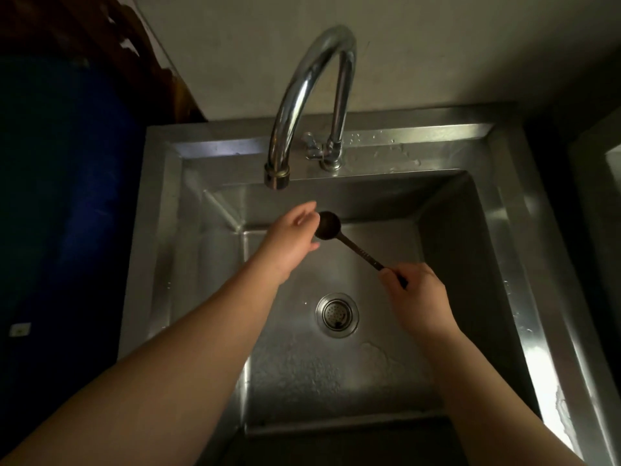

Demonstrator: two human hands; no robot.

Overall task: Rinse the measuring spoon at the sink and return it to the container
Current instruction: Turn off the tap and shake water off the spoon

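Rinsing step: right hand point(416, 297) pinching the measuring spoon point(349, 243) handle, left hand point(292, 233) spread against its bowl below the dry faucet point(302, 105); water likely needed next.

Curved chrome gooseneck faucet point(302, 95) overhanging the far-left of the square stainless steel sink basin point(497, 264), open basin floor near, around the round metal drain strainer point(337, 315)

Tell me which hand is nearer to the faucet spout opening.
Left. The left hand is just below and slightly right of the spout opening, fingers at the spoon bowl. The right hand is farther down and right, gripping the spoon's handle end.
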